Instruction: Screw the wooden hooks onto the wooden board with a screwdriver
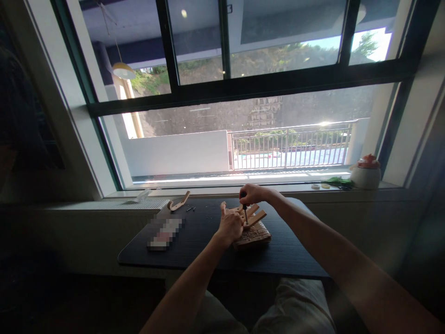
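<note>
A wooden hook rack (pixel 252 230) lies on a dark table (pixel 208 246) under a window. My left hand (pixel 229 226) presses down on the rack's left side, fingers wrapped round one of its wooden hooks. My right hand (pixel 253 193) is above it, closed round the handle of a small screwdriver (pixel 245 212) that stands upright with its tip on the rack. A loose wooden hook (pixel 178 202) and a few small screws (pixel 190 209) lie at the table's back left.
A blurred flat object (pixel 164 234) lies on the table's left part. On the window sill stand a white round pot (pixel 365 174) at the right and a small clear item (pixel 143 195) at the left. My knees are below the table's front edge.
</note>
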Demonstrator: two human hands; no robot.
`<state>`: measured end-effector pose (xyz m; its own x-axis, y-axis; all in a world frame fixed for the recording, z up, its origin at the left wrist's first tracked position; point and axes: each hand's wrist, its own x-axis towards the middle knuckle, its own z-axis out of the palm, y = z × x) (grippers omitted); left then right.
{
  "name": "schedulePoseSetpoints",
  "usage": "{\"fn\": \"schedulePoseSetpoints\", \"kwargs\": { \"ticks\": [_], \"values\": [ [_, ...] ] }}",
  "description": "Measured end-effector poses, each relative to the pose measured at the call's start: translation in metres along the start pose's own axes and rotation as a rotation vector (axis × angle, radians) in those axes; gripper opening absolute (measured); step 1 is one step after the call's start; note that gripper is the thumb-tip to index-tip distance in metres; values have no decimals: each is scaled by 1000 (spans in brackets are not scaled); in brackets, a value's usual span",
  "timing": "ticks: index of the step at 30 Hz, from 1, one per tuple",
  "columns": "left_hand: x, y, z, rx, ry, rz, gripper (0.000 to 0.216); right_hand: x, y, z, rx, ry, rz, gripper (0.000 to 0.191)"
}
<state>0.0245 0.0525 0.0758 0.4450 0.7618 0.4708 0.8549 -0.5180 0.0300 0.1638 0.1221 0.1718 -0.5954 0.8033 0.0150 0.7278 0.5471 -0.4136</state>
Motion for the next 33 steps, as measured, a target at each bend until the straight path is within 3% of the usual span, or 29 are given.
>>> {"fn": "schedulePoseSetpoints", "kwargs": {
  "ticks": [7, 10, 14, 21, 27, 33],
  "values": [
    [-4, -8, -4, -110, 24, 56, 18, -3, 1, 0, -43, 20, -18, 22],
    [-18, -17, -3, -226, 230, 18, 30, -6, -1, 0, -55, 25, -24, 22],
    [-42, -24, 14, -484, 550, -288, 25, -9, -5, -1, -56, 21, -16, 21],
    [-51, -18, 43, -929, 546, -530, 30, -11, -7, -3, -50, 1, -15, 22],
    [-57, -13, 51, -1056, 586, -562, 29, -9, -3, -3, -62, -18, -13, 24],
    [-57, -12, 52, -1096, 469, -519, 30, -6, -6, -7, -134, -63, 17, 26]
  ]
}}
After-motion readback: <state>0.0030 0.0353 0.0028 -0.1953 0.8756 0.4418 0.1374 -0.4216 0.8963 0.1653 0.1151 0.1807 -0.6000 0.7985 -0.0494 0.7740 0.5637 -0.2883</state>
